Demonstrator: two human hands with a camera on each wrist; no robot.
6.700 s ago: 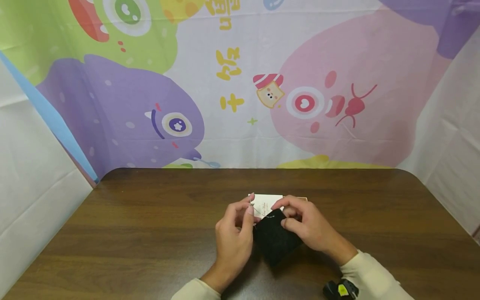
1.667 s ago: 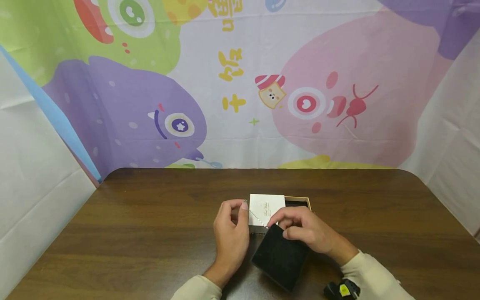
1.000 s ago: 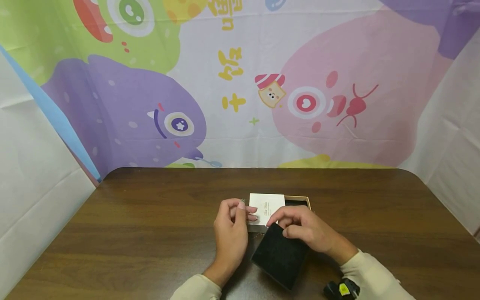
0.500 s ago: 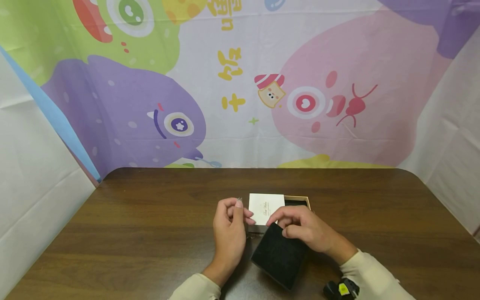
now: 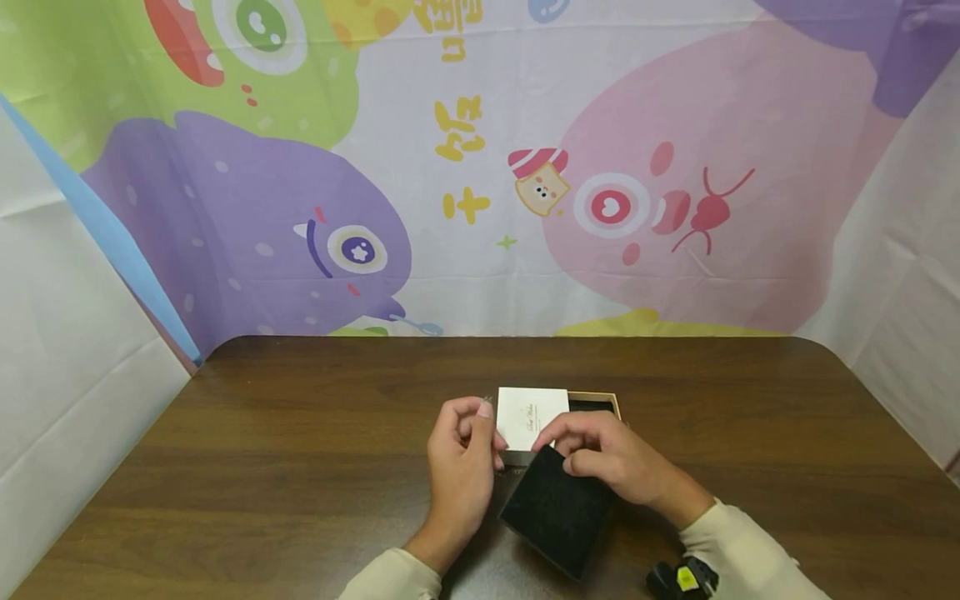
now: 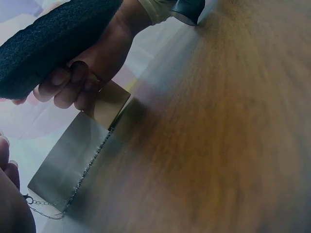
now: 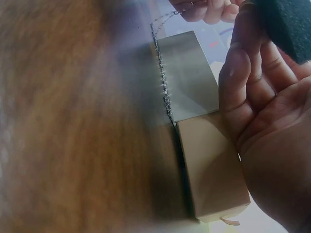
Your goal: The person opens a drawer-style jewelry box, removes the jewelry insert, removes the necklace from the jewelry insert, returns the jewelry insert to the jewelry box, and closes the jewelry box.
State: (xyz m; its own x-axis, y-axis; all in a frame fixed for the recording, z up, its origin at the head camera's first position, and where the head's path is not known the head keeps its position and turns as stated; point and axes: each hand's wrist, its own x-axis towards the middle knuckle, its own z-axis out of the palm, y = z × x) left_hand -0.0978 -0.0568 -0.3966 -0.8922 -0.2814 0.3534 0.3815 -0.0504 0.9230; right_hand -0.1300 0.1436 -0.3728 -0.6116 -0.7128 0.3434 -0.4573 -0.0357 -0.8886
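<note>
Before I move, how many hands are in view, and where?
2. The left hand holds the chain, left of the white box; the right hand grips the black pad. No others show.

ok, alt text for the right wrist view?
A silver chain runs from the left hand, at the top, down alongside a box whose tan tray is partly slid out of its sleeve. At right, the right hand holds a black pad; a blurred wooden table fills the left.

The right grip (image 6: pixel 99 60) holds a dark pad (image 6: pixel 53 41); a silver chain (image 6: pixel 87 169) runs along the box (image 6: pixel 65 158) to the left grip (image 6: pixel 12 204)
</note>
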